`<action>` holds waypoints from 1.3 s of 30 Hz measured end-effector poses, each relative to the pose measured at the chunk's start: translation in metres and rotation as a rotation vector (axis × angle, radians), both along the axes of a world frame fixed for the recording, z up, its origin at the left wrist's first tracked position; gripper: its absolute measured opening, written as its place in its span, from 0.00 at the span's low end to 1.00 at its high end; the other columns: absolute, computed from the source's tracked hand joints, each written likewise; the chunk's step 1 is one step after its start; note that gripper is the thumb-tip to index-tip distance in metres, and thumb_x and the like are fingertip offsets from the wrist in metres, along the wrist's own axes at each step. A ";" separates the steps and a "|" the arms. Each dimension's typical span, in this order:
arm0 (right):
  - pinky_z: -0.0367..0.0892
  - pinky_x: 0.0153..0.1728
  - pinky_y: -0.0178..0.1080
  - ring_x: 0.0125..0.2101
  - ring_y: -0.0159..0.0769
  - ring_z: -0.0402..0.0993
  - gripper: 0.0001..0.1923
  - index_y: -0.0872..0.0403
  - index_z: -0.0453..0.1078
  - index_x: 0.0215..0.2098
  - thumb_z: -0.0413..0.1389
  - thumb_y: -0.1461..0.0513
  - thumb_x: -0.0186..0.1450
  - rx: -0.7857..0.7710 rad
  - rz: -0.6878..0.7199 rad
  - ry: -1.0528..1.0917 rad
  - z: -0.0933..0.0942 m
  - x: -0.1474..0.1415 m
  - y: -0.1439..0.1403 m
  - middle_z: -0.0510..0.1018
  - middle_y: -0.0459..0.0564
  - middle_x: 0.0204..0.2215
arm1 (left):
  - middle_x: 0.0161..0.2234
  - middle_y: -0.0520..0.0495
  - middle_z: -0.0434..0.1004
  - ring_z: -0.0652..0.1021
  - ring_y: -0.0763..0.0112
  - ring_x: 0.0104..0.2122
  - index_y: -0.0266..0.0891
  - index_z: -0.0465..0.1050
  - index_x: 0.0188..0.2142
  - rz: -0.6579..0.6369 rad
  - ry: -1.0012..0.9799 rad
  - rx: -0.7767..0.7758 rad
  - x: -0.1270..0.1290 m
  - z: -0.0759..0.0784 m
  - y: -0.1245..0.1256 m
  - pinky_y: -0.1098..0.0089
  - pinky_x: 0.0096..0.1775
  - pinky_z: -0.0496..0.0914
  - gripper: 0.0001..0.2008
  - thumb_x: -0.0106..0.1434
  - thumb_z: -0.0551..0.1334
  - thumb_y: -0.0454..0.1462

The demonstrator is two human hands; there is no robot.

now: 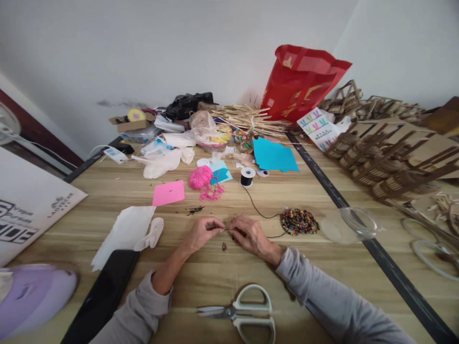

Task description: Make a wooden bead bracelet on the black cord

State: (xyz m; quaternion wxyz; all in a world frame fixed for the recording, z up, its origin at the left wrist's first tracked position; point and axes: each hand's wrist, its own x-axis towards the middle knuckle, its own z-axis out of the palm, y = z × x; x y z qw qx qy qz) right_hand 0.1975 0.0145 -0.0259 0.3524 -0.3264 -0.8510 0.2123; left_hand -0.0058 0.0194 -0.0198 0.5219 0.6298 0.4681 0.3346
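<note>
Head camera, looking down at a wooden table (pixel 107 186). At lower centre, two bare hands meet: the left hand (pixel 201 232) and the right hand (pixel 251 234) each pinch a thin black cord (pixel 258 211), fingertips closed on it. The cord runs up to a black spool (pixel 247 176) at centre frame. Just right of the hands lies a pile of coloured beads (pixel 299 221); a few beads (pixel 224 246) sit below the hands. Scissors (pixel 240 313) lie at bottom centre. A pink yarn ball (pixel 201 177) sits above.

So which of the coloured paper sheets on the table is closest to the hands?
The pink sheet, lying just beyond the left hand; the large blue sheet sits farther back.
</note>
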 end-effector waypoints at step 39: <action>0.64 0.32 0.35 0.30 0.35 0.70 0.06 0.54 0.68 0.32 0.51 0.65 0.67 0.046 0.027 0.002 0.002 -0.001 0.000 0.75 0.50 0.28 | 0.29 0.46 0.80 0.78 0.69 0.31 0.33 0.76 0.29 -0.025 0.020 0.039 0.000 -0.003 -0.001 0.71 0.37 0.71 0.05 0.53 0.65 0.34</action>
